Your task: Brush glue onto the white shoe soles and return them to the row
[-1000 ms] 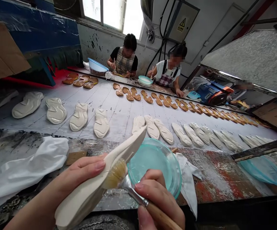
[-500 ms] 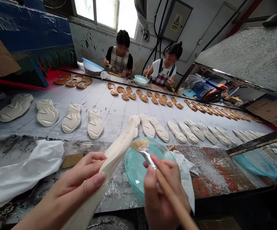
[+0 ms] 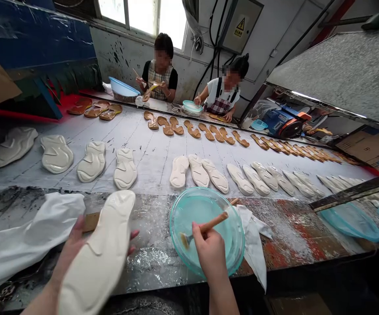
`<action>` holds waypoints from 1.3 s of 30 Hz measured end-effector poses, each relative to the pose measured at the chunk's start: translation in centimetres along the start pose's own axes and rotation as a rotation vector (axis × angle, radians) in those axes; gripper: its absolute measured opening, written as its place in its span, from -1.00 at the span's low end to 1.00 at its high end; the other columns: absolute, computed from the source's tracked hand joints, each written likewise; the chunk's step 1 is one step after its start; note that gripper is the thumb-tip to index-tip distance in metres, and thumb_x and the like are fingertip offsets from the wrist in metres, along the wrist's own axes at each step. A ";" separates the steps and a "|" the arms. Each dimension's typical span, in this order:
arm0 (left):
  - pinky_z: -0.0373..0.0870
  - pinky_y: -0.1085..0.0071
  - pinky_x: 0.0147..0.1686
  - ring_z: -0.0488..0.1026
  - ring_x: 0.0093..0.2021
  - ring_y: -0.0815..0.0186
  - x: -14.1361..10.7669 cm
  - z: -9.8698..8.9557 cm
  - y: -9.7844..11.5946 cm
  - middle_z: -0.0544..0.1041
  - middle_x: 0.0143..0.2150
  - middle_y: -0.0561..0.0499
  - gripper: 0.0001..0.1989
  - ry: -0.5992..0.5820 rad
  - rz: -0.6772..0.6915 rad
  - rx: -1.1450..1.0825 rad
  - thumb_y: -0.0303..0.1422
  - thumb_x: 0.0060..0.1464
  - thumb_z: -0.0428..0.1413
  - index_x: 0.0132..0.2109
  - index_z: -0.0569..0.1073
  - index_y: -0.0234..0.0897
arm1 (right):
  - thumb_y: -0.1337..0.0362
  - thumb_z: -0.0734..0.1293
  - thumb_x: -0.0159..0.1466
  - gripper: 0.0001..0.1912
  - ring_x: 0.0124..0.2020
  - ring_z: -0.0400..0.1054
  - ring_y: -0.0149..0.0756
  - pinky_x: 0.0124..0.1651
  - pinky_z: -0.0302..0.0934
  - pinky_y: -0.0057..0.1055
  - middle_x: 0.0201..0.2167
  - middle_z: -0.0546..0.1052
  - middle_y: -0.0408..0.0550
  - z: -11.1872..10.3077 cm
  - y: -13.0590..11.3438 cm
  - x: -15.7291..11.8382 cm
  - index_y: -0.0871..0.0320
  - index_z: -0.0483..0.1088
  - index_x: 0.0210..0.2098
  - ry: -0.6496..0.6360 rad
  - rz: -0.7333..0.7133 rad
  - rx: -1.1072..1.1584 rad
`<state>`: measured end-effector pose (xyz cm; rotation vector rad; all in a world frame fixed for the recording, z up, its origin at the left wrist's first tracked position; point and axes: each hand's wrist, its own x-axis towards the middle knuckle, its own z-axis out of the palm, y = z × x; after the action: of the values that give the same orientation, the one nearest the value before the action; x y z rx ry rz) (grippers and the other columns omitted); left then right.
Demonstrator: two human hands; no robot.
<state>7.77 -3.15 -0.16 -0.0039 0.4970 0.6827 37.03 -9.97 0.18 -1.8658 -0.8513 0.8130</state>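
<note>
Cream sole (image 3: 98, 253) (contoured) points away, long axis leaning right.

It was a footwear workshop: white soles (image 3: 125, 168) and brown soles (image 3: 193, 130) lay in long rows on a white surface (image 3: 153, 148), two aproned people (image 3: 220, 103) worked opposite, the near bench (image 3: 297, 236) was stained, and a warning-marked box (image 3: 241, 26) hung on the spattered wall (image 3: 132, 52).
</note>
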 end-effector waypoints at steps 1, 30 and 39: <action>0.57 -0.15 -0.11 0.65 -0.09 -0.26 0.2 -0.6 0.0 0.65 0.05 -0.35 -0.50 0.045 -0.018 0.063 -0.02 0.09 0.17 0.05 0.65 -0.19 | -0.19 0.40 0.13 -0.48 -0.56 0.35 -0.26 -0.47 0.10 -0.42 -0.65 0.46 -0.06 -0.3 0.2 0.1 0.18 0.48 -0.55 -0.009 0.009 0.034; 0.64 0.21 -0.37 0.68 -0.37 -0.01 -1.7 12.9 -2.9 0.73 -0.26 -0.27 -0.62 0.193 0.059 0.244 -0.15 -0.09 0.31 -0.24 0.72 -0.39 | 0.47 0.21 0.12 -0.84 -0.62 0.21 -0.50 -0.33 0.25 -0.34 -0.63 0.36 -0.26 3.3 -9.6 -7.4 0.13 0.38 -0.43 0.209 -1.002 0.335; 0.56 0.22 -0.12 0.66 -0.19 -0.02 -2.0 14.0 -3.4 0.72 -0.28 -0.11 -0.66 0.145 0.178 0.142 -0.24 -0.05 0.32 -0.12 0.66 -0.32 | 0.41 0.28 0.30 -0.89 -0.41 0.30 -0.40 -0.31 0.25 -0.40 -0.53 0.37 -0.23 0.3 -10.8 -5.9 0.10 0.43 -0.29 0.246 -0.906 0.252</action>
<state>14.65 -4.72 12.58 0.1264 0.6906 0.8234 31.11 -10.77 11.00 -1.1293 -1.2149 0.1062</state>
